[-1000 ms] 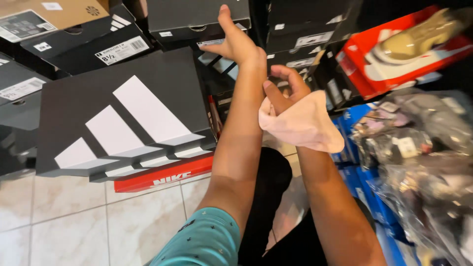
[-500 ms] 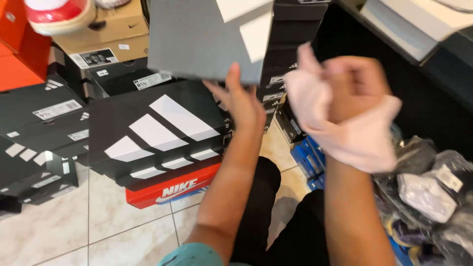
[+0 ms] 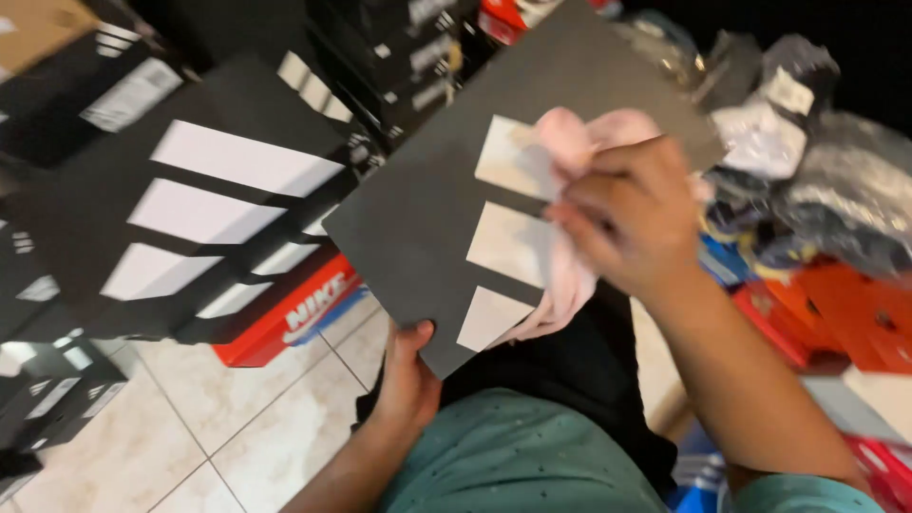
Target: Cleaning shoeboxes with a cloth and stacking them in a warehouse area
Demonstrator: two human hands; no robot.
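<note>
Pink cloth (image 3: 570,218) (right hand (image 3: 632,223)) on grey shoebox (image 3: 427,228)

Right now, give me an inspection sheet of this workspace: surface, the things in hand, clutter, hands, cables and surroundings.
Surface: pale tiled floor, bare in the foreground.
Things in hand: dark grey shoebox with three white bars on its lid, held tilted above the lap; pink cloth pressed on the lid.
Clutter: stacked black shoeboxes at left, a red shoebox under them; orange boxes and bagged items at right.
Hands: left hand has its grip on the box's lower corner; right hand is closed on the cloth.
Cables: nothing seen.
Surroundings: more dark boxes stacked behind; background dim and blurred.
</note>
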